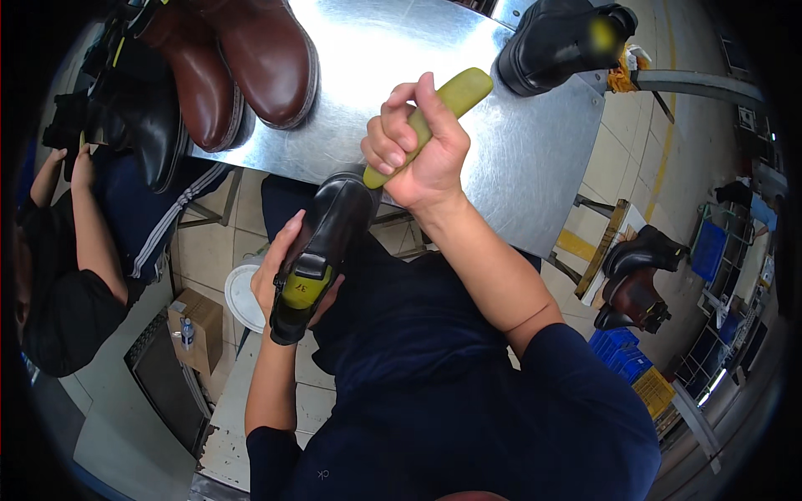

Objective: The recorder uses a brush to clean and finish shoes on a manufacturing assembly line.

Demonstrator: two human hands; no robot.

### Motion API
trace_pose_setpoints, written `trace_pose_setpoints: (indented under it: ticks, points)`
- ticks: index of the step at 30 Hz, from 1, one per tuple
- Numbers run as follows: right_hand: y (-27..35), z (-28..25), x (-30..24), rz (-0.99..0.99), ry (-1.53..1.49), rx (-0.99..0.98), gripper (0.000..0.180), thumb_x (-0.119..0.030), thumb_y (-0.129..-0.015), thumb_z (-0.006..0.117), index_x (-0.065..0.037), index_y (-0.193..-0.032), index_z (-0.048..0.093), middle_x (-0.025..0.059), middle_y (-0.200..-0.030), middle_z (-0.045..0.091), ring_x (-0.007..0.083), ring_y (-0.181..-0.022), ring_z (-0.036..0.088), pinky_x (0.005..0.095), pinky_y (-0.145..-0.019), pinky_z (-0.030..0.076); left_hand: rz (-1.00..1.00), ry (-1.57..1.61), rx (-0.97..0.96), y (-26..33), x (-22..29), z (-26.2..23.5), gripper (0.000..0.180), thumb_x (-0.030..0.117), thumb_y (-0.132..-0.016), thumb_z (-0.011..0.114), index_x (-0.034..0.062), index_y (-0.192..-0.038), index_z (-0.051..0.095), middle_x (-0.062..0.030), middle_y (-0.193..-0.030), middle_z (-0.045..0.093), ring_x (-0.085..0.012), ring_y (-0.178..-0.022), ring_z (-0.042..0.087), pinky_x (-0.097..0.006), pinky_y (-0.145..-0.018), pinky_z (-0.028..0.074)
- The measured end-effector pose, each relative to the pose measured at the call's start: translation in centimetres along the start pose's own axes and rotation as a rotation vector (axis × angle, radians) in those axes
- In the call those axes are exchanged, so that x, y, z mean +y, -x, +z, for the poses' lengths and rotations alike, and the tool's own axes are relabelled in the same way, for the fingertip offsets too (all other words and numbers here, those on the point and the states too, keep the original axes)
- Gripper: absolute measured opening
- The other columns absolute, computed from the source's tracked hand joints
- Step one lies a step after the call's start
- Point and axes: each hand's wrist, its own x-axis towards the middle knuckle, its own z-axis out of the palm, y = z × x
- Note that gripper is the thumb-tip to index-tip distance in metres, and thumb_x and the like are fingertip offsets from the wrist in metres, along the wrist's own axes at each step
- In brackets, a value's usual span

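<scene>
My left hand [266,280] is wrapped round a dark leather boot [330,213], tilted with its toe up against the table's near edge. A yellow-green insert [302,292] shows in the boot's opening, close to my body. My right hand [418,154] is closed round a long olive-green bar [468,90] with rounded ends. The bar's lower end sits just above the boot's toe; I cannot tell whether they touch. On the metal table [359,92], a pair of brown boots [271,71] stands to the left and a black boot [555,46] to the far right.
At the left, another person's arms [92,217] work near a black boot [150,125]. More boots [643,259] rest on a rack at the right, above blue crates [618,355] and a yellow crate [653,391]. A cardboard box [196,330] holds a bottle at lower left.
</scene>
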Motion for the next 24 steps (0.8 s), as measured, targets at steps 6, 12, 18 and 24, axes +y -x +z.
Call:
trace_pose_setpoints:
  ticks: [6,12,18,24]
  points:
    - [1.0,1.4,1.9,-0.376,0.329,-0.127,0.030,-0.033,-0.105,0.056,-0.005,-0.093,0.058,-0.0020,-0.056,0.036,0.0104,-0.046,0.036,0.0285,-0.043,0.031,-0.105,-0.188,-0.026,1.0,1.0,0.4,0.074,0.014,-0.069,0.086,0.0000,-0.135,0.057,-0.0183,-0.133,0.066,-0.0320,-0.113,0.069,-0.036,-0.096,0.055]
    - [-0.8,1.8,0.2,0.056,0.181,-0.121,0.030,-0.031,-0.103,0.061,-0.004,-0.093,0.059,-0.0006,-0.057,0.037,0.0113,-0.047,0.041,0.0260,-0.045,0.034,-0.315,0.063,0.117,4.1,-0.6,1.8,0.063,0.017,-0.070,0.089,-0.0001,-0.125,0.064,-0.0196,-0.121,0.070,-0.0313,-0.107,0.071,-0.036,-0.093,0.055]
    - [-0.7,2.2,-0.5,0.011,0.258,-0.093,0.032,-0.032,-0.101,0.067,-0.001,-0.096,0.060,-0.0002,-0.055,0.040,0.0110,-0.046,0.045,0.0255,-0.044,0.036,-0.477,0.352,0.257,2.8,2.2,2.3,0.055,0.018,-0.081,0.085,-0.0013,-0.128,0.065,-0.0137,-0.118,0.071,-0.0249,-0.102,0.070,-0.034,-0.092,0.055]
    - [-0.8,4.2,-0.2,0.086,0.432,-0.026,0.046,-0.046,-0.103,0.057,-0.001,-0.112,0.058,-0.0006,-0.057,0.040,0.0129,-0.046,0.046,0.0274,-0.045,0.040,-0.506,0.734,0.551,3.1,2.0,4.8,0.046,0.020,-0.091,0.072,-0.0015,-0.130,0.062,-0.0126,-0.126,0.066,-0.0252,-0.114,0.063,-0.036,-0.102,0.048]
